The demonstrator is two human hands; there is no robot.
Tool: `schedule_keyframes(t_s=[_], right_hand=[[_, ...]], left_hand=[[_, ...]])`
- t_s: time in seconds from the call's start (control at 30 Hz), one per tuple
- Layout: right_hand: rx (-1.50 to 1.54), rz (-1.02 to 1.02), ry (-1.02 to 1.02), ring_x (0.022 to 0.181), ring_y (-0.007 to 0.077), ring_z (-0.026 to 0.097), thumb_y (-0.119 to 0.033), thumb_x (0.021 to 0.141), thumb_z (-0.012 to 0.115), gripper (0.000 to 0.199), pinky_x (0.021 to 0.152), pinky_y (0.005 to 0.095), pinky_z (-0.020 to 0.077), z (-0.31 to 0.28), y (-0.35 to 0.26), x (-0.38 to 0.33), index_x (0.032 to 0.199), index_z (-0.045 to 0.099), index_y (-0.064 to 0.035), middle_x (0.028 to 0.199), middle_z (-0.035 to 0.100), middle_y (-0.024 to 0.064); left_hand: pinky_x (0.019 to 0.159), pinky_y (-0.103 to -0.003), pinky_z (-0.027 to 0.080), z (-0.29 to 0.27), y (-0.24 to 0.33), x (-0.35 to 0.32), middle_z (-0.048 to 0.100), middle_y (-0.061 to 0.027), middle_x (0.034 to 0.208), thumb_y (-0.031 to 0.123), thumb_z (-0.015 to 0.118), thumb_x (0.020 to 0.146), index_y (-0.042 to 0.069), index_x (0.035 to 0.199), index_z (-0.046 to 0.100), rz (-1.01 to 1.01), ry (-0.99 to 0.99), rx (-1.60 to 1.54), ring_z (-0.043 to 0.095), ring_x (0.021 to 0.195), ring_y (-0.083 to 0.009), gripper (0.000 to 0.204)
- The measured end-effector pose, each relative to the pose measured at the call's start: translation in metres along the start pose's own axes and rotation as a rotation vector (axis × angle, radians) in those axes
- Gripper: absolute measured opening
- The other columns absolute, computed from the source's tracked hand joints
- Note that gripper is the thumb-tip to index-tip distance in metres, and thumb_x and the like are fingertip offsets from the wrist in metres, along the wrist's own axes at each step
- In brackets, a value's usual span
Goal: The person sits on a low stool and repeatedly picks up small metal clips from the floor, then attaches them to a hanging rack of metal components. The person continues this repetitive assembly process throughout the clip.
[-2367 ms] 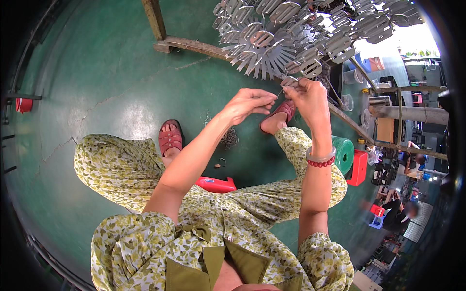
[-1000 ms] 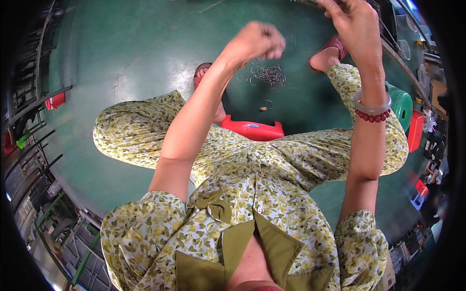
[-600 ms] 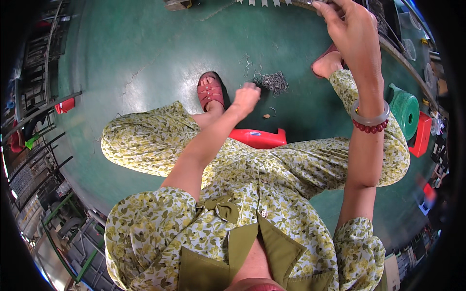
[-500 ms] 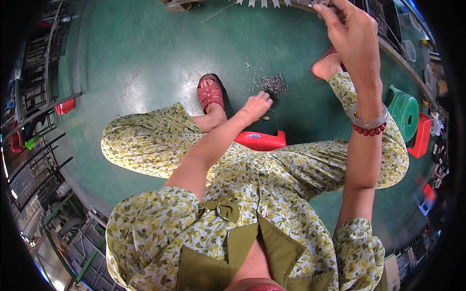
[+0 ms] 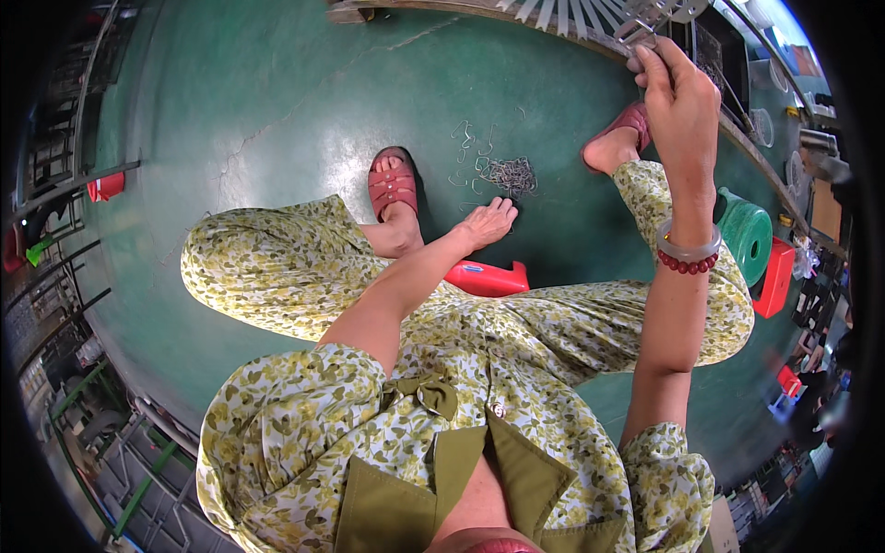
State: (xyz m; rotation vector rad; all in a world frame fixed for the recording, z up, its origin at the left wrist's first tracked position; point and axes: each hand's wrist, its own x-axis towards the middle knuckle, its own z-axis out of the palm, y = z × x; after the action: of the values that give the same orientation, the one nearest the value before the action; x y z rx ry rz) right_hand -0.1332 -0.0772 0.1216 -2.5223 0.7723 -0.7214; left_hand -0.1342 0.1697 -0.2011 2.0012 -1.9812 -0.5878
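Note:
My left hand (image 5: 489, 224) is low over the green floor, its fingers bent and drawn together at the near edge of a pile of small wire hooks (image 5: 513, 177). Whatever lies under its fingertips is hidden. Loose bent wire hooks (image 5: 464, 147) are scattered to the left of the pile. At the upper right, my raised right hand (image 5: 680, 97) pinches a shiny metal clip-like piece (image 5: 643, 30) between thumb and fingers. Beside that piece, pale flat strips (image 5: 564, 13) spread out like a fan at the top edge.
I sit low, a red plastic seat (image 5: 489, 278) showing between my legs. A green round plastic stool (image 5: 745, 238) and a red box (image 5: 774, 276) stand to the right. A wooden edge (image 5: 737, 138) runs along the upper right. Metal racks (image 5: 83, 184) line the left.
The view has shifted, bringing more of the pale strips and the metal piece into sight. My left hand has come down closer to the hook pile. My right hand keeps its pinch.

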Motion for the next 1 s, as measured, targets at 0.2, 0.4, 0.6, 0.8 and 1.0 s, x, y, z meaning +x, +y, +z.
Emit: schedule_keyframes(t_s=[0.2,0.4,0.6,0.8,1.0], right_hand=[[0.008,0.029,-0.025,0.064,0.01,0.062,-0.015,0.091,0.058,0.018,0.062,0.0259,0.0499,-0.002,0.003,0.002,0.096,0.067,0.0006,0.074,0.069,0.0085],[0.22,0.181,-0.094,0.062,0.0159,0.063,-0.017,0.09,0.059,0.02,0.062,0.0301,0.0492,-0.005,0.003,0.006,0.086,0.064,0.0022,0.072,0.068,0.0115],[0.247,0.207,-0.188,0.063,0.0136,0.062,-0.017,0.09,0.06,0.021,0.061,0.0287,0.0487,-0.012,-0.002,0.004,0.084,0.065,0.0024,0.07,0.067,0.01],[0.19,0.217,-0.215,0.063,0.0111,0.061,-0.013,0.091,0.058,0.018,0.06,0.0267,0.0481,-0.018,-0.018,0.0,0.086,0.064,0.0035,0.07,0.066,0.0085],[0.103,0.199,-0.223,0.063,0.0101,0.061,-0.011,0.091,0.058,0.016,0.06,0.0258,0.0476,-0.018,-0.025,0.001,0.087,0.065,0.0034,0.069,0.066,0.0072]], left_hand=[[0.068,-0.036,0.056,0.001,0.002,-0.001,0.05,-0.0158,0.1,0.005,0.058,0.08,0.001,0.094,0.051,-0.003,-0.077,0.011,0.055,0.099,-0.0288,0.016],[0.061,-0.031,0.052,-0.123,0.014,0.07,0.059,-0.014,0.086,0.01,0.057,0.092,-0.004,0.101,0.057,-0.387,0.416,-0.892,0.063,0.082,-0.0205,0.016],[0.06,-0.027,0.054,-0.259,0.038,0.117,0.059,-0.0055,0.081,0.014,0.059,0.094,-0.005,0.108,0.061,-0.263,0.706,-1.742,0.06,0.073,-0.0111,0.024],[0.062,-0.026,0.057,-0.286,0.042,0.115,0.061,-0.0061,0.084,0.01,0.061,0.092,-0.006,0.108,0.061,-0.18,0.69,-1.906,0.06,0.071,-0.0107,0.022],[0.062,-0.026,0.058,-0.293,0.037,0.105,0.061,-0.006,0.084,0.009,0.061,0.092,-0.006,0.107,0.062,-0.147,0.615,-1.893,0.059,0.071,-0.0104,0.021]])
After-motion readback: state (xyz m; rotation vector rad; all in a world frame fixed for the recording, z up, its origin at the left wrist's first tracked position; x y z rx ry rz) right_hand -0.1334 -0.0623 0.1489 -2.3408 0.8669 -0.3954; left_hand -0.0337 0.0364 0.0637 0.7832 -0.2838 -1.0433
